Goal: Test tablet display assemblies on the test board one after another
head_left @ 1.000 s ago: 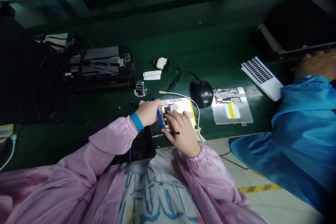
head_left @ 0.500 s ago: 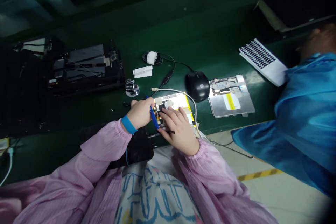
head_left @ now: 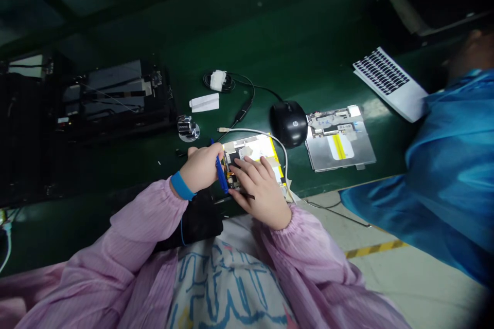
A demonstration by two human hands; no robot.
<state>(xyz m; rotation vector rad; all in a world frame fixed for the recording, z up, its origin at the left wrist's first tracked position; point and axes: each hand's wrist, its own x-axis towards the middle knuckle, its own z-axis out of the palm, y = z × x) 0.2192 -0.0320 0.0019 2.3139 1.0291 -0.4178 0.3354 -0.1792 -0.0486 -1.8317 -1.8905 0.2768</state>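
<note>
An opened tablet (head_left: 266,150) with yellow tape along its edge lies on the green bench in front of me. My left hand (head_left: 200,167) is closed around a blue pen-like tool (head_left: 221,174), its tip at the tablet's left edge. My right hand (head_left: 259,187) rests on the tablet with fingers spread over a black part, and a thin dark stick (head_left: 247,195) pokes out under the palm. A white cable (head_left: 266,139) curves around the tablet's far side.
A black mouse (head_left: 287,123) and a second opened metal device (head_left: 339,139) lie to the right. A counter (head_left: 188,127), folded white paper (head_left: 204,103) and coiled black cable (head_left: 222,81) sit behind. Black trays (head_left: 111,97) stand left. A person in blue (head_left: 451,164) and a white keyboard (head_left: 389,82) are at the right.
The view has shifted, sliding everything slightly left and up in the frame. My hands keep their grip and place on the tablet; the right fingers have crept a little left.
</note>
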